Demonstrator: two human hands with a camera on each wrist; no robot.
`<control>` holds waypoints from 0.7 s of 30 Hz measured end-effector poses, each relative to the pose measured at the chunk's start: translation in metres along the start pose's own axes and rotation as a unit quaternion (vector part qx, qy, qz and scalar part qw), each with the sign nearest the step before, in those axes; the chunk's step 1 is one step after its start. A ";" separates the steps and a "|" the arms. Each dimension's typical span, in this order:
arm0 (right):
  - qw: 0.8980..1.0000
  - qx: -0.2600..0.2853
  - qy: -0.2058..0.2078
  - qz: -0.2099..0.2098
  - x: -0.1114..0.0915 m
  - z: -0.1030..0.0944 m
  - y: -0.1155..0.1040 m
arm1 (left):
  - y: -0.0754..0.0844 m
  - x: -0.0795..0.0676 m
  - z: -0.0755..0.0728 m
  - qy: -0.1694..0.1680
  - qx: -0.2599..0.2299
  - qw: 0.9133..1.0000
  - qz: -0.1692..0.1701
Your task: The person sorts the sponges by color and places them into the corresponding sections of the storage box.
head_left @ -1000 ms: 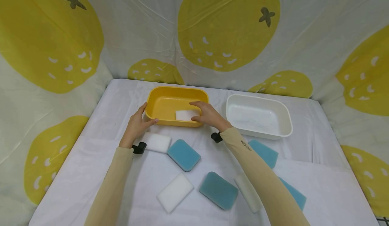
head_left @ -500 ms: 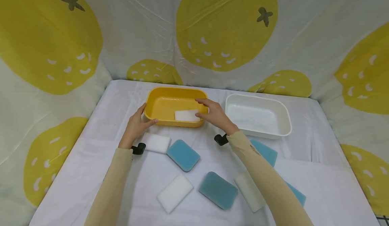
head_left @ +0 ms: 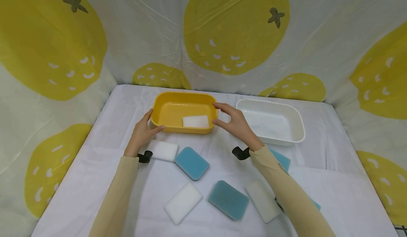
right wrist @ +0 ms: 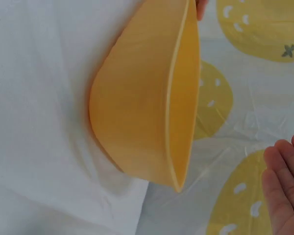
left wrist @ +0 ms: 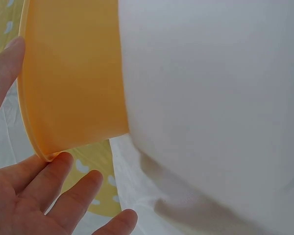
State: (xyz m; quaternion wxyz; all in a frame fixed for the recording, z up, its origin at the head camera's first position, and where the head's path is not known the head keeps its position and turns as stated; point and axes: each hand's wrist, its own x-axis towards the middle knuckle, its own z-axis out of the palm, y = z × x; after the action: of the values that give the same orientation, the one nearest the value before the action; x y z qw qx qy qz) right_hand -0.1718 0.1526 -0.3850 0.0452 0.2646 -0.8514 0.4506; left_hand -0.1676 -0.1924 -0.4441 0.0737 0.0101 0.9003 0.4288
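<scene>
In the head view my left hand (head_left: 140, 133) rests against the left front corner of a yellow plastic basin (head_left: 182, 129). Its thumb lies along the front rim and the fingers are at the left end. The left wrist view shows these fingers (left wrist: 56, 171) fairly straight at the rim. A white sponge (head_left: 195, 121) lies flat inside the basin, at the front right. My right hand (head_left: 236, 123) is at the basin's right end, thumb and fingers apart, holding nothing. In the right wrist view its fingers (right wrist: 284, 181) are extended, away from the basin wall (right wrist: 132, 98).
A white basin (head_left: 270, 136) stands to the right. On the white cloth lie white sponges (head_left: 183, 202), (head_left: 163, 149), (head_left: 262, 201) and blue sponges (head_left: 192, 163), (head_left: 229, 200). Two more blue sponges (head_left: 281, 158) are partly hidden by the right forearm. A lemon-print curtain (head_left: 152, 28) hangs behind.
My right hand has drawn back to the right, off the white sponge and out of the yellow basin. The sponge stays in the basin. The left hand keeps its place.
</scene>
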 end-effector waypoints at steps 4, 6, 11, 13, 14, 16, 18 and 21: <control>1.000 0.004 0.010 -0.005 -0.010 -0.006 -0.005 | 0.000 0.000 0.000 0.001 0.001 1.000 -0.002; 1.000 0.006 0.016 -0.010 -0.015 -0.009 -0.007 | 0.000 0.000 0.000 0.000 0.002 1.000 -0.003; 0.999 0.011 0.032 -0.022 -0.027 -0.016 -0.012 | 0.001 -0.002 0.000 -0.001 0.001 1.000 -0.004; 0.999 0.013 0.040 -0.026 -0.031 -0.019 -0.014 | 0.002 -0.002 0.000 0.000 0.001 1.000 -0.003; 0.999 0.013 0.044 -0.028 -0.033 -0.020 -0.015 | 0.002 -0.002 0.000 0.001 0.001 1.000 -0.002; 0.998 0.015 0.052 -0.028 -0.037 -0.022 -0.019 | 0.002 -0.001 0.000 0.002 0.002 1.000 -0.001; 0.998 0.014 0.058 -0.025 -0.041 -0.024 -0.024 | 0.001 -0.001 0.001 0.003 0.003 1.000 0.000; 0.997 0.020 0.068 -0.020 -0.047 -0.027 -0.030 | 0.001 0.000 0.001 0.003 0.003 1.000 0.001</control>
State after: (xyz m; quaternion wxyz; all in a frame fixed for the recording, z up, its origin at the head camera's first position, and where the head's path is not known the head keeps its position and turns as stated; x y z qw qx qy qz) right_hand -0.1208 0.1795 -0.3615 0.1069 0.2515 -0.8316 0.4834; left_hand -0.1670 -0.1915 -0.4439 0.0709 0.0096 0.9017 0.4263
